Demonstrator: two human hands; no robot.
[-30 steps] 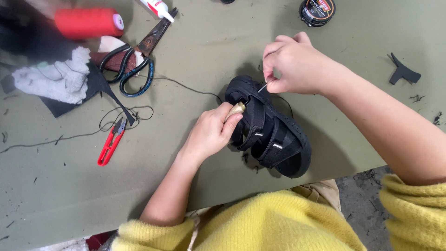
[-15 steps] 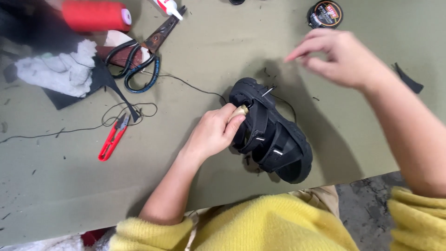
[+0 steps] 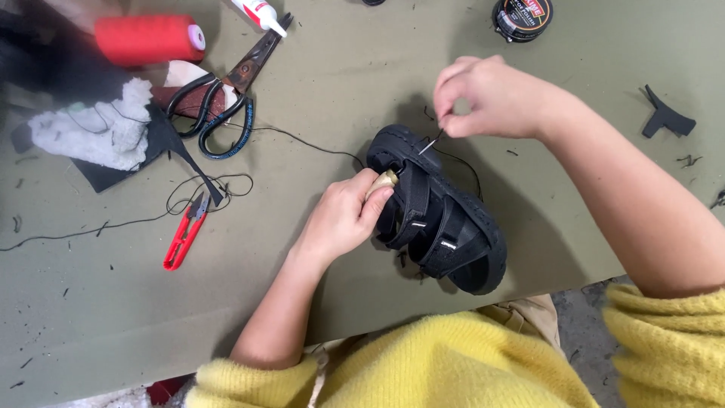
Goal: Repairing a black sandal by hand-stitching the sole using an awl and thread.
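Note:
A black strapped sandal (image 3: 445, 219) lies on the green table near its front edge. My left hand (image 3: 343, 219) grips its side straps, with a brass thimble (image 3: 383, 181) on one finger pressed against the shoe. Just above the sandal's toe end, my right hand (image 3: 491, 98) pinches a thin needle (image 3: 432, 142) whose tip points down at the shoe. Black thread (image 3: 302, 140) trails from the sandal leftward across the table. Yellow sleeves cover both my arms.
Red thread snips (image 3: 183, 233) lie left of my left hand. Large black-handled scissors (image 3: 226, 106), a red thread spool (image 3: 147, 38), a glue tube (image 3: 258, 13), white cloth on black scraps (image 3: 98, 136), a round tin (image 3: 522, 17) and a black offcut (image 3: 666, 117) sit further back.
My right hand pulled away up and to the right from the sandal, then came back down to its toe end with the needle. The left hand stayed on the straps.

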